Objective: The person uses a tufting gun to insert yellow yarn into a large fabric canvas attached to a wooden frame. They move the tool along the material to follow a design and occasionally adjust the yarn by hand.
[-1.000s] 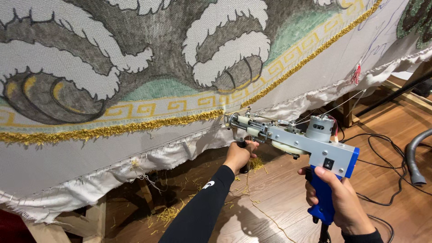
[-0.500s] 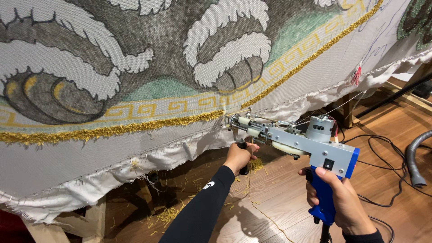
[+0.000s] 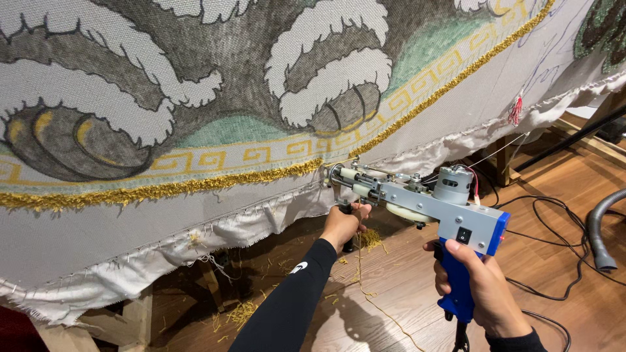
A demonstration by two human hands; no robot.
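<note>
Right hand [image 3: 479, 287] clenched around the blue pistol grip of the tufting gun [image 3: 417, 199]; left hand [image 3: 343, 225] clenched on the gun's black front handle, just below the needle end. Ahead of the left hand, the needle tip touches the stretched backing cloth [image 3: 215, 212] at the right end of the gold tufted border line [image 3: 163, 189]. Gold yarn [image 3: 365, 287] trails down between the two hands to the wooden floor [image 3: 404, 280], which is littered with yarn clippings. To the right of the right hand, black cables [image 3: 554, 228] loop across the floor, with a grey vacuum hose [image 3: 596, 228] beyond them. Risks, as judged: if the nose eases off the cloth, loops could skip or the weave could tear; the slack yarn could snag on the left sleeve and starve the needle; a drifting gun would wander off the border line; cables underfoot could catch a step.
</note>
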